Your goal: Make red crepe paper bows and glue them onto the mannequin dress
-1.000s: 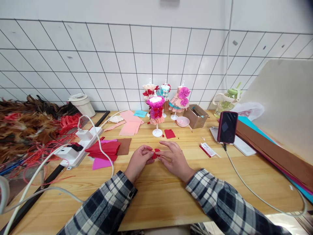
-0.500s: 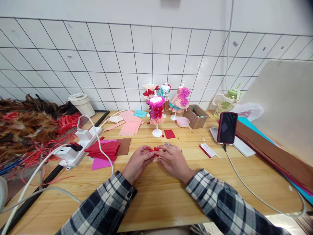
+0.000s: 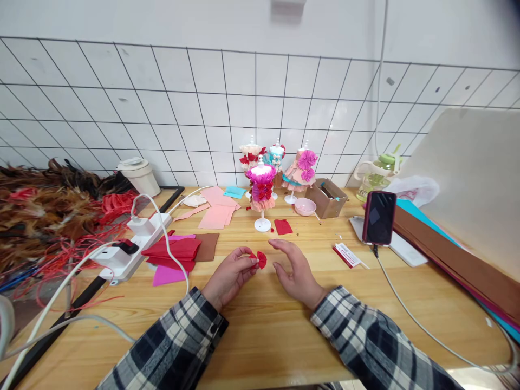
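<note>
Between the thumb and fingers of my left hand (image 3: 232,272) is a small red paper bow (image 3: 262,260), its right half fanned out. My right hand (image 3: 298,273) is just to the right of the bow, apart from it, with fingers and thumb spread and nothing in them. Beyond my hands stands a small dress form (image 3: 262,187) in a magenta, red and peach paper dress. A red paper square (image 3: 283,226) lies near its white base. Several other dressed forms, one with magenta rosettes (image 3: 306,162), are behind it.
At left are folded red paper (image 3: 173,252), a power strip (image 3: 138,244) with cables, and a feather pile (image 3: 52,216). Peach sheets (image 3: 217,211) lie farther back. A pink bowl (image 3: 304,206), a cardboard box (image 3: 327,200), and a phone (image 3: 379,218) on a cable stand at right.
My right hand has let go of the red bow and drawn back to the right, its fingers opening. The bow stays in my left hand, now more visible. The view has tilted slightly upward.
</note>
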Demonstrator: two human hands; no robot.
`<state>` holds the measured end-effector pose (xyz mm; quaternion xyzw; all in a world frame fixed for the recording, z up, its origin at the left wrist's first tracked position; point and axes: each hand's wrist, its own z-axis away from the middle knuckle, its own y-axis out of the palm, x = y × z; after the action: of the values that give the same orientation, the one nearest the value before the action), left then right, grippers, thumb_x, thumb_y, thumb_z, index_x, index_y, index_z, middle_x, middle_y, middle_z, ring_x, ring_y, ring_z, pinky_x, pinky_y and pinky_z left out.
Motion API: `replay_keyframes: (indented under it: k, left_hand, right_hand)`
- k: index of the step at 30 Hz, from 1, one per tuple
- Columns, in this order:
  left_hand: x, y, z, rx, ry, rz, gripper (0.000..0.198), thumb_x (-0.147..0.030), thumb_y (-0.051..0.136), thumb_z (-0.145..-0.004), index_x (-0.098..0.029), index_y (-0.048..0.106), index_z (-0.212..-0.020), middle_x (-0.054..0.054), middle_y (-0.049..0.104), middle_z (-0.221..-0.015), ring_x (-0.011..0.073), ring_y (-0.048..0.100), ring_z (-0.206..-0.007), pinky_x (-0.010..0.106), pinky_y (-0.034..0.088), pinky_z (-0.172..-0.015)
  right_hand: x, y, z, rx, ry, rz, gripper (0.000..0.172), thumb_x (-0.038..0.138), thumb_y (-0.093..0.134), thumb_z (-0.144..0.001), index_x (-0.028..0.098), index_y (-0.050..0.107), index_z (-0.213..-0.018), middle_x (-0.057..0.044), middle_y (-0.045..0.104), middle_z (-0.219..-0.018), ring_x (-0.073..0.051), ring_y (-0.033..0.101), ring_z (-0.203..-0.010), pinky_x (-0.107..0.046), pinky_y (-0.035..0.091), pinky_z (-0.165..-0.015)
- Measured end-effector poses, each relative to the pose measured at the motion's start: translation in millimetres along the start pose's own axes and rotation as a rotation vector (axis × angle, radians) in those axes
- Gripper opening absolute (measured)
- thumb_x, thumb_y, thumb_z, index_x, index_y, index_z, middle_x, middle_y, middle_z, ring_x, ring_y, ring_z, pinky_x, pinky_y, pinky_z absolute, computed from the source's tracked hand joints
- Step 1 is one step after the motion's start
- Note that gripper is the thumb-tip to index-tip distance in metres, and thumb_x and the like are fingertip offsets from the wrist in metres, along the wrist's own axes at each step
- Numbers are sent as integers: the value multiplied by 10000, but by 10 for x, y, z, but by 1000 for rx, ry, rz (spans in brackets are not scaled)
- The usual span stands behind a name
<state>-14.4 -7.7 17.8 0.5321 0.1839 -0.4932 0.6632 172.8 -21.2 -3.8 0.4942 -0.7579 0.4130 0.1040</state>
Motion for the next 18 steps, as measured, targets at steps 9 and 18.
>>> replay_keyframes:
  k: [9, 18]
  left_hand:
    - [22, -54, 15, 161, -130, 64, 284, -33, 645, -743, -151, 513, -965, 78, 690, -887, 138, 683, -814, 218, 531, -756]
    - [-34, -115, -59, 150, -12, -56, 258, -131, 642, -787, -120, 588, -1039, 140, 660, -1058, 197, 664, -927, 279, 521, -822]
  right_hand:
    - [1, 26, -40, -12, 52, -33, 98, 230, 636, -797, 273, 695, -862, -46, 632, -1093, -200, 555, -1055, -394, 428, -944]
    - [-219, -13, -206, -158, 516, -548, 169, 353, 620, -780, 208, 618, -866, -43, 686, -830, -180, 644, -791, -323, 510, -734]
